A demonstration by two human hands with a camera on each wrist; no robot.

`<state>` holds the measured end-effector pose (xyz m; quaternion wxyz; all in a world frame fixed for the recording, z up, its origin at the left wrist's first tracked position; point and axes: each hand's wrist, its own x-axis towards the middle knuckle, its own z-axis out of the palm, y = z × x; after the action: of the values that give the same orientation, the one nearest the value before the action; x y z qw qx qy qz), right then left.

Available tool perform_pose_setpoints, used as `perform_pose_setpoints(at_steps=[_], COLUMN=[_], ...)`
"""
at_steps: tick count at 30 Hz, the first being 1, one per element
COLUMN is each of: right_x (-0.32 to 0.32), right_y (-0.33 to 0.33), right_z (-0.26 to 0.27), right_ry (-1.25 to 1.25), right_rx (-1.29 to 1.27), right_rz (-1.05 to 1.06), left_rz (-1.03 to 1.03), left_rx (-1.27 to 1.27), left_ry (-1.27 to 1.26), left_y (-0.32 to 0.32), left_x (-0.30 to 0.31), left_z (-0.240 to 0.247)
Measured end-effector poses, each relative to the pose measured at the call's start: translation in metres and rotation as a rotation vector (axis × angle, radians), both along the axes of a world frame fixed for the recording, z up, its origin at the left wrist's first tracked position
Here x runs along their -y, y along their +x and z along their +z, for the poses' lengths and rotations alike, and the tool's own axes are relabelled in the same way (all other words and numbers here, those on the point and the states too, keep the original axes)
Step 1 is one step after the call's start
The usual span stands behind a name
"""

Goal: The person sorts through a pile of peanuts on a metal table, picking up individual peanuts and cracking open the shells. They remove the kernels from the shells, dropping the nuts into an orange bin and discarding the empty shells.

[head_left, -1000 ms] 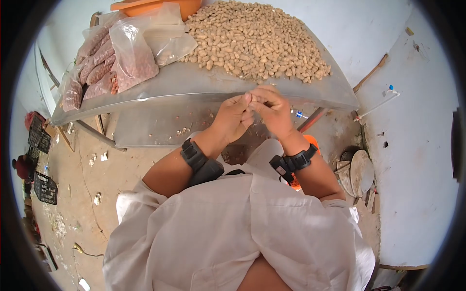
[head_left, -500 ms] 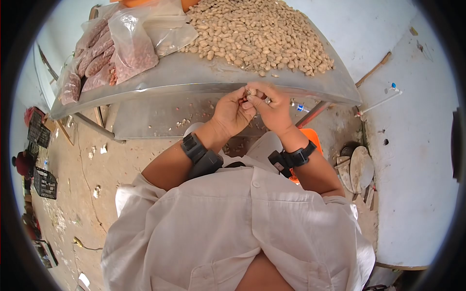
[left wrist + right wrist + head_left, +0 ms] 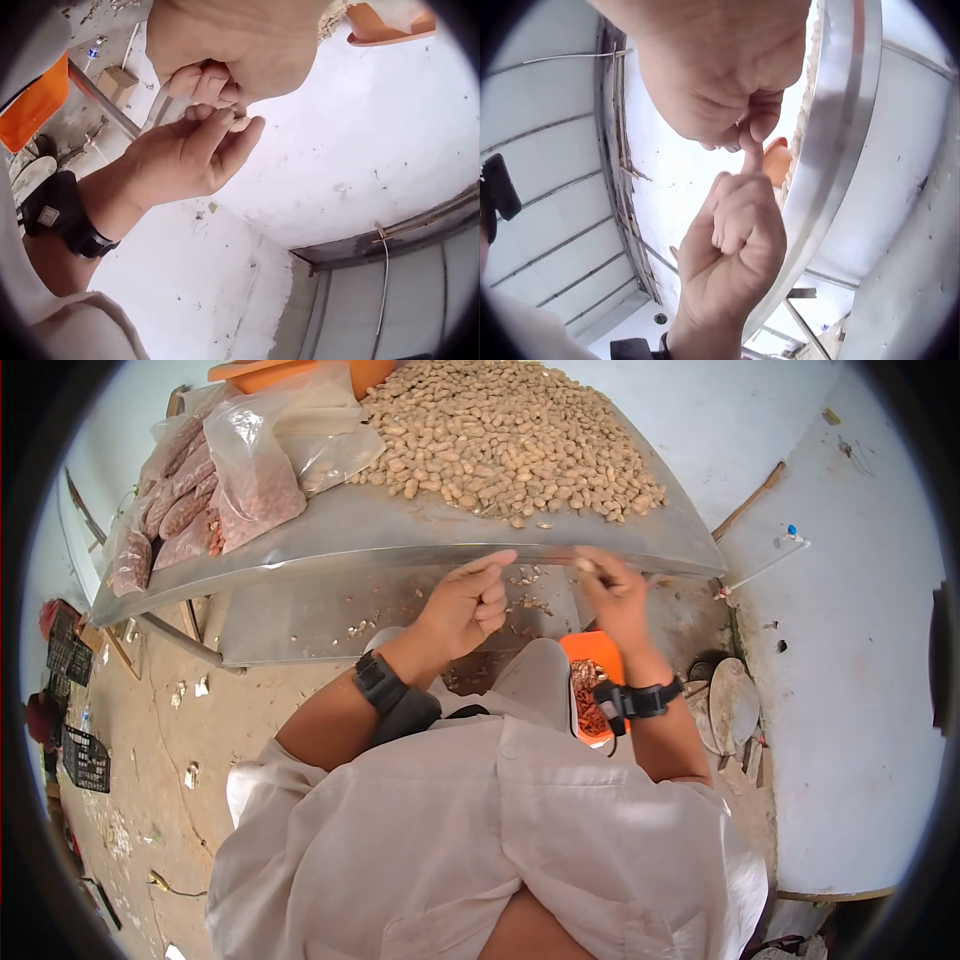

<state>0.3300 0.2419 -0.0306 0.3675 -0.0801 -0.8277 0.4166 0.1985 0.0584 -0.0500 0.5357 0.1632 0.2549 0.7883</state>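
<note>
My right hand (image 3: 618, 605) pinches a small pale peanut or piece of its shell (image 3: 240, 124) between thumb and fingertips; I cannot tell which. In the head view my left hand (image 3: 468, 610) is a short way to its left, at the near table edge. Its index finger points out and the other fingers curl into the palm, hiding what may lie inside. The wrist views show both hands' fingertips close together. Beyond them, a large heap of unshelled peanuts (image 3: 510, 445) covers the right part of the metal table (image 3: 330, 535).
Clear bags of reddish kernels (image 3: 262, 500) lie at the table's left, before an orange basin (image 3: 370, 374). Below my right wrist stands an orange container (image 3: 582, 645) with reddish kernels and shell bits. Shell scraps lie on the lower shelf (image 3: 275, 620). Black crates (image 3: 88, 758) stand far left.
The hands were joined around a peanut, with reddish bits showing between the fingers half a second ago. Now they are apart; the right has moved right, blurred, and the orange container shows more.
</note>
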Motion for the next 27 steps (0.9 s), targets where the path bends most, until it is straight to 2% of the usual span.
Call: perform_pose_setpoints(at_steps=[2, 5, 8, 9, 12, 14, 17, 20, 27], right_x=[-0.056, -0.111, -0.104, -0.101, -0.059, -0.051, -0.051, -0.067, -0.069], right_y=[0.027, 0.069, 0.079, 0.068, 0.024, -0.012, -0.066, -0.105, -0.111], right_z=[-0.019, -0.027, -0.010, -0.002, 0.033, 0.035, 0.028, 0.015, 0.008], right_ry=[-0.033, 0.506, 0.689, 0.655, 0.428, 0.458, 0.615, 0.700, 0.656], right_rx=[0.166, 0.721, 0.507, 0.391, 0.397, 0.396, 0.160, 0.264, 0.251], right_rz=[-0.035, -0.264, -0.348, -0.295, -0.210, -0.187, -0.168, -0.200, -0.248], left_rz=[0.035, 0.069, 0.065, 0.064, 0.058, 0.065, 0.078, 0.076, 0.070], left_rx=[0.028, 0.074, 0.130, 0.151, 0.182, 0.189, 0.205, 0.214, 0.201], left_ry=[-0.021, -0.058, -0.060, -0.055, -0.064, -0.081, -0.108, -0.107, -0.098], left_y=[-0.004, -0.005, -0.003, -0.002, 0.001, -0.002, -0.006, -0.011, -0.013], left_x=[0.001, -0.004, -0.013, -0.017, -0.019, -0.016, -0.008, 0.001, 0.001], left_z=[-0.003, -0.011, -0.016, -0.018, -0.019, -0.017, -0.016, -0.017, -0.020])
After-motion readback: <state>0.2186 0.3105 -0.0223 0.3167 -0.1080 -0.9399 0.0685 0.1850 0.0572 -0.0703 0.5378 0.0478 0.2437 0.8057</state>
